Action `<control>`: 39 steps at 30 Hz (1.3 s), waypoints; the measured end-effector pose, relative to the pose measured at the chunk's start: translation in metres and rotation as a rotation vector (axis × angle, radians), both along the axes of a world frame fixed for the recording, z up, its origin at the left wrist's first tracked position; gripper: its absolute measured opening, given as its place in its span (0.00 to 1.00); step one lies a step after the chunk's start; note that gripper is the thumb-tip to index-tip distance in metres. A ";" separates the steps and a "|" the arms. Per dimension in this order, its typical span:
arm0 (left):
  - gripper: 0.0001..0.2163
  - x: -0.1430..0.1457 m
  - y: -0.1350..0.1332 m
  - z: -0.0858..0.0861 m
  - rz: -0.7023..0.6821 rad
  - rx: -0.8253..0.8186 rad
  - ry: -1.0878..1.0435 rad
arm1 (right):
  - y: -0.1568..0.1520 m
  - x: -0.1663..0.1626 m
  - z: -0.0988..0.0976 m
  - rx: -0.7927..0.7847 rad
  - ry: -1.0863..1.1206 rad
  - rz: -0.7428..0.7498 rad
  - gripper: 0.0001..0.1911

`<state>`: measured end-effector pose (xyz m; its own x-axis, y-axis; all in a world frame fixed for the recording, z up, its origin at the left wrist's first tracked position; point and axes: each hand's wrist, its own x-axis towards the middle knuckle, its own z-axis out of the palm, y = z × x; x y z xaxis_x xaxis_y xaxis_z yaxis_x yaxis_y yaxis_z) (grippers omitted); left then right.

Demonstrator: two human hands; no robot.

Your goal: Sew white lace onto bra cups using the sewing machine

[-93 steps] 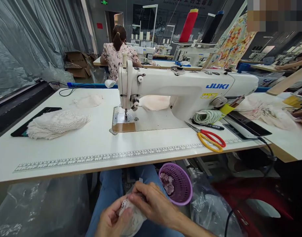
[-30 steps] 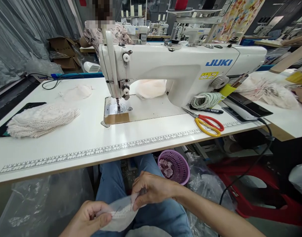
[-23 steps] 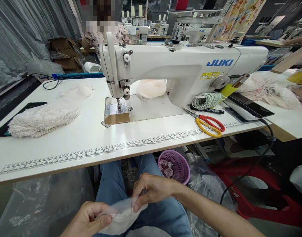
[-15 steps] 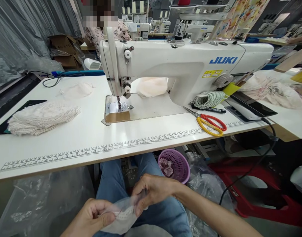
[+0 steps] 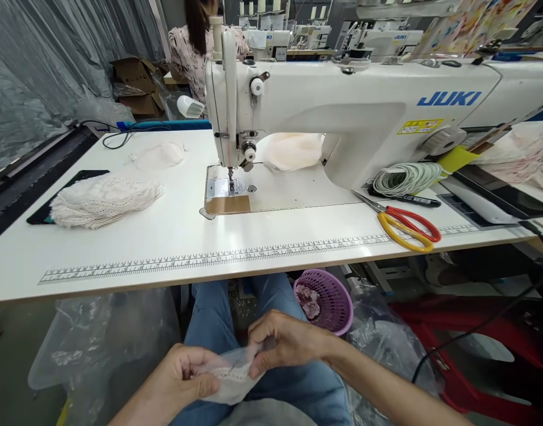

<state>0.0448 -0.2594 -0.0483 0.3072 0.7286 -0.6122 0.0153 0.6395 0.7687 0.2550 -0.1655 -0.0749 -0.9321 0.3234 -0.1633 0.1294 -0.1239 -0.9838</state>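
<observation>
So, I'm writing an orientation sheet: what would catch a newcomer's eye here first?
Probably the white JUKI sewing machine on the table. Next come scissors with red and yellow handles, right of centre near the front edge, and the purple basket below that edge. Low down, the left hand and right hand hold sheer white fabric over the lap.

Two hands (image 5: 189, 373) (image 5: 284, 343), one held cloth (image 5: 232, 386), one basket (image 5: 336, 303), scissors (image 5: 384, 209) — one pair
</observation>
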 end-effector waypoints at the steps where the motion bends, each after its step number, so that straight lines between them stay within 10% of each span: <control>1: 0.22 0.000 0.000 0.001 -0.001 -0.015 -0.005 | 0.000 0.000 0.000 -0.026 -0.003 0.007 0.23; 39: 0.17 -0.001 -0.010 -0.020 -0.061 0.092 0.158 | -0.004 0.008 -0.003 -0.154 -0.072 -0.098 0.20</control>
